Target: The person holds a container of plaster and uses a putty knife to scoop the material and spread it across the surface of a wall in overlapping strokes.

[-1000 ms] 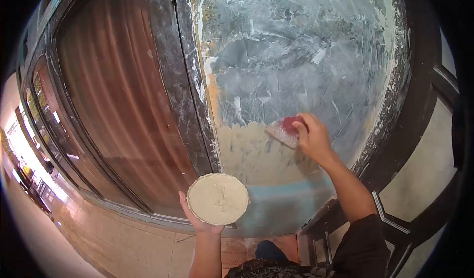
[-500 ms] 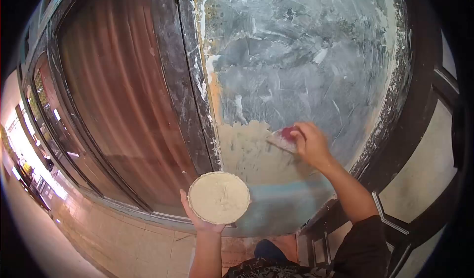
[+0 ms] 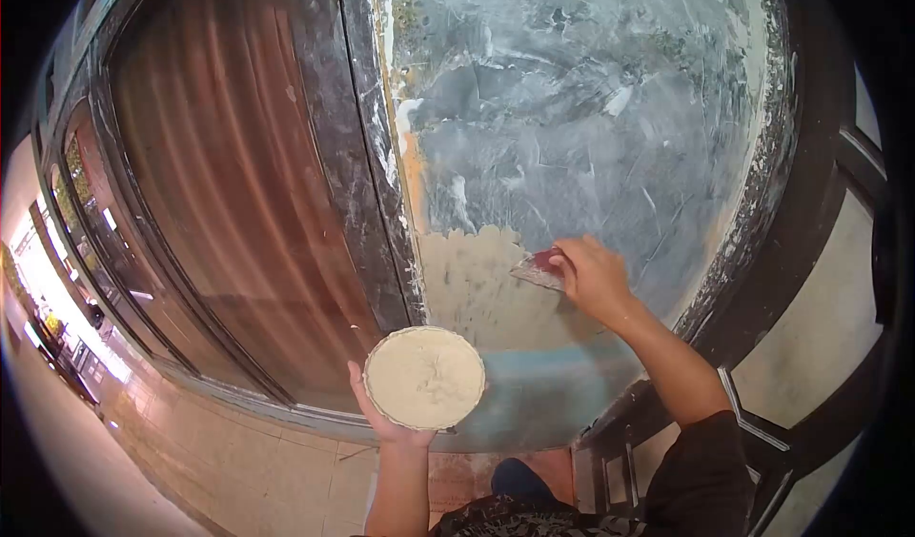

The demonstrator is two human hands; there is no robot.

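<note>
My left hand [image 3: 398, 425] is wrapped round the underside and left edge of a round tub [image 3: 425, 379] of pale cream putty, whose surface is scuffed in the middle. In my right hand [image 3: 596, 282] is a putty knife [image 3: 541, 268] with a dark red grip and a putty-smeared blade. The blade lies against the wall [image 3: 581, 156], at the upper right part of a beige coated patch [image 3: 472, 280]. Above the patch the wall is grey-blue with white smears. My right fingers hide part of the knife's grip.
Left of the wall stands a dark, paint-flecked frame [image 3: 334, 127] beside a glazed panel with reddish-brown curtain [image 3: 219, 156] behind it. Dark framed panels [image 3: 810, 318] stand close on the right. Tiled floor [image 3: 276, 470] lies below, with a bright opening at far left.
The putty knife has shifted slightly left and its blade has turned a little against the wall. The tub in my left hand has stayed nearly in place.
</note>
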